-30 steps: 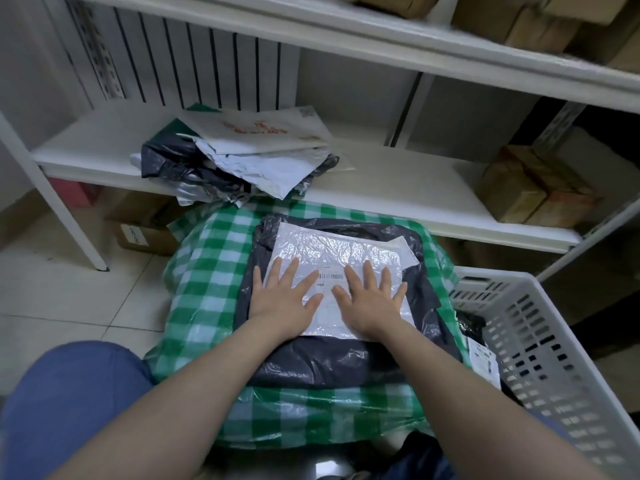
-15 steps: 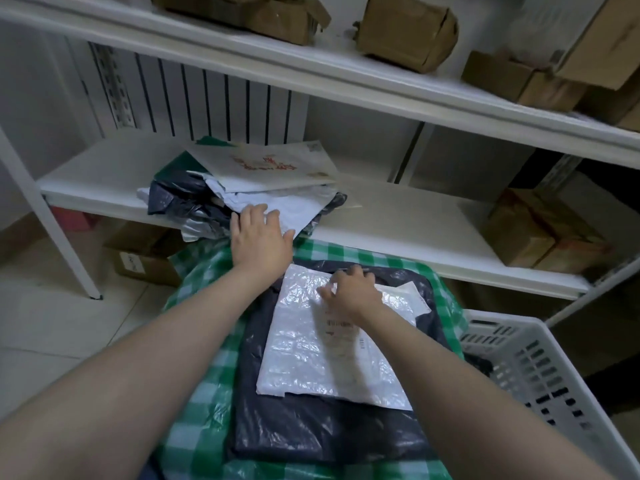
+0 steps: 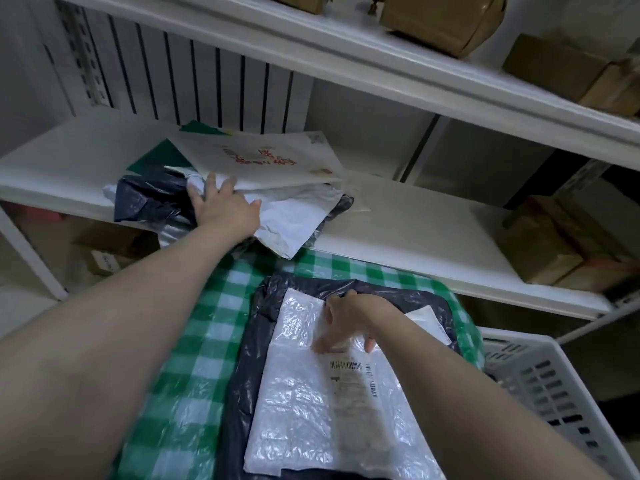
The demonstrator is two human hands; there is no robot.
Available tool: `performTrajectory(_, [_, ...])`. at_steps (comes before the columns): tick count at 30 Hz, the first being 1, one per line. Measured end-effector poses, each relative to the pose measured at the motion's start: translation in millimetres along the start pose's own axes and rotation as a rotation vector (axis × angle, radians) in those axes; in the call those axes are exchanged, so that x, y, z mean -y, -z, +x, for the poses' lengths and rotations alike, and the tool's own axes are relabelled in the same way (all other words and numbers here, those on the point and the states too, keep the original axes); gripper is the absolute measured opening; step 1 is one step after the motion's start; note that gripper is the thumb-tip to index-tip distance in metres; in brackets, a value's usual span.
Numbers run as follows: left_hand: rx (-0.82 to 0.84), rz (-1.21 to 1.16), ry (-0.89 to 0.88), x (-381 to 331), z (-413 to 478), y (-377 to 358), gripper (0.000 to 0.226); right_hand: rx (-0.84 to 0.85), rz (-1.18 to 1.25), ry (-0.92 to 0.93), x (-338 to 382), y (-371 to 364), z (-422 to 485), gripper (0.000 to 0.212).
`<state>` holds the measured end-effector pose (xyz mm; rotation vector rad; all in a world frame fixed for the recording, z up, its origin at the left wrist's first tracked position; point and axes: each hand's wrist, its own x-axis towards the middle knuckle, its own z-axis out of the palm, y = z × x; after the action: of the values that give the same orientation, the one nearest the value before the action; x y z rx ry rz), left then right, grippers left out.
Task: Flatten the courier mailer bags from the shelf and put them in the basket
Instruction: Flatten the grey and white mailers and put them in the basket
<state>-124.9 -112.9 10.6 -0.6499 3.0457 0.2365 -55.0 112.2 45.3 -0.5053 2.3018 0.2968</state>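
Note:
A pile of crumpled mailer bags (image 3: 287, 223), white and dark, lies on the white shelf (image 3: 415, 233) under a flat white mailer with red print (image 3: 263, 157). My left hand (image 3: 223, 202) reaches into this pile with fingers spread, touching the white and dark bags just below the printed mailer. In front, a white bubble mailer (image 3: 304, 403) with a barcode label lies flat on a dark mailer (image 3: 249, 368). My right hand (image 3: 346, 320) rests near the bubble mailer's far edge, fingers bent, tips pressing on it. The white basket (image 3: 540, 375) stands at the right.
Both flat mailers lie on a bundle covered in green checked cloth (image 3: 194, 341) in front of the shelf. Brown cardboard boxes (image 3: 540, 251) sit on the shelf's right end, and more boxes (image 3: 440, 19) on the shelf above. Another box (image 3: 104, 258) stands under the shelf.
Both hands lay flat on the bubble mailer one second ago. My left hand has since left it and reached up into the shelf pile. My right hand slid to the mailer's far edge.

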Motion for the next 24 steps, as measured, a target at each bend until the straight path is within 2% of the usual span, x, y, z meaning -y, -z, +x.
performTrajectory(4, [-0.16,-0.078,-0.057,-5,0,-1,0.059,-0.019,0.044,-0.002,-2,-4,9,0.061])
performTrajectory(8, [-0.309,-0.327,-0.245,-18,-14,18,0.057,-0.043,0.124,-0.05,-8,-15,19,0.069])
performTrajectory(10, [-0.397,-0.43,-0.363,-24,-28,30,0.056,-0.091,0.209,-0.083,-13,-25,25,0.06])
performTrajectory(12, [-0.514,-0.48,-0.496,-27,-45,37,0.054,-0.246,0.333,-0.126,-21,-38,32,0.041])
performTrajectory(13, [-0.56,-0.497,-0.554,-28,-52,37,0.052,-0.338,0.417,-0.168,-26,-43,36,0.041])
performTrajectory(17, [-0.679,-0.526,-0.798,-28,-88,38,0.046,-0.686,0.891,-0.308,-43,-57,29,0.053])
performTrajectory(21, [-0.675,-0.525,-0.953,-36,-131,47,0.034,-0.912,1.263,-0.376,-62,-61,1,0.08])
performTrajectory(24, [-0.676,-0.561,-0.999,-43,-158,51,0.022,-0.987,1.536,-0.39,-78,-64,-25,0.073])
